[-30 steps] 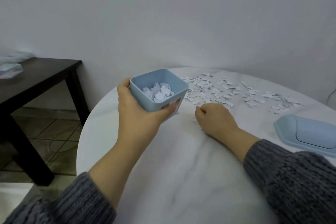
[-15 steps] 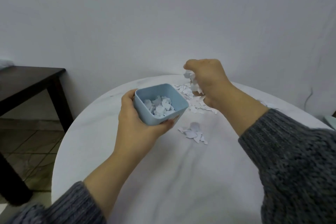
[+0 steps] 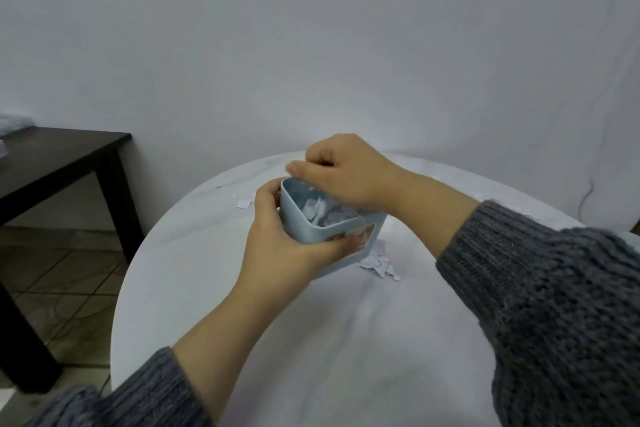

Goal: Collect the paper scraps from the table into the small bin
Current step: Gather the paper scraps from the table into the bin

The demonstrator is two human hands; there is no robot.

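My left hand grips the small light-blue bin and holds it tilted just above the round white table. White paper scraps lie inside the bin. My right hand hovers over the bin's far rim, knuckles up and fingers curled, with scraps showing just beneath the fingers. A small heap of loose scraps lies on the table right of the bin. One more scrap lies to the bin's left. My right arm hides the scraps farther back.
A dark wooden side table stands at the left, over a tiled floor. A pale wall rises close behind the round table. A thin cable hangs at the right, and a light-blue edge shows at the right border.
My right hand closed on scraps on the table, lifted them and moved left over the bin. My left hand brought the bin closer and tilted it.
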